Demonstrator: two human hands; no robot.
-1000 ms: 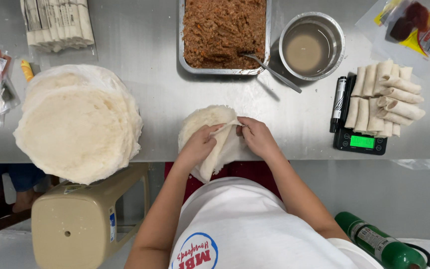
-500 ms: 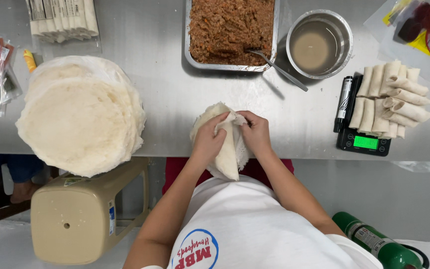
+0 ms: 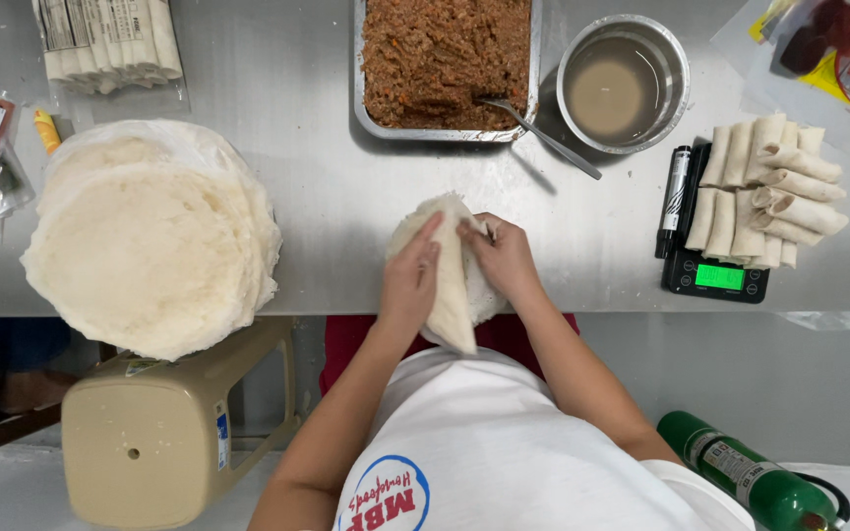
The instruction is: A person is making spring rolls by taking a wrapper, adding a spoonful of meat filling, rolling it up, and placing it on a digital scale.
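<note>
One filling tray point(image 3: 361, 69), one bowl point(image 3: 679, 59), one scale point(image 3: 715, 278), roughly ten rolls point(image 3: 774, 187).

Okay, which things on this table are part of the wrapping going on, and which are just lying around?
In use: left hand and right hand folding the wrapper; wrapper stack; filling tray; liquid bowl; finished rolls.
Lying about: black marker; green cylinder; plastic stool.

Tray of minced filling point(image 3: 443, 61), bowl of water point(image 3: 624, 85), scale point(image 3: 716, 275), stool point(image 3: 164, 433).
</note>
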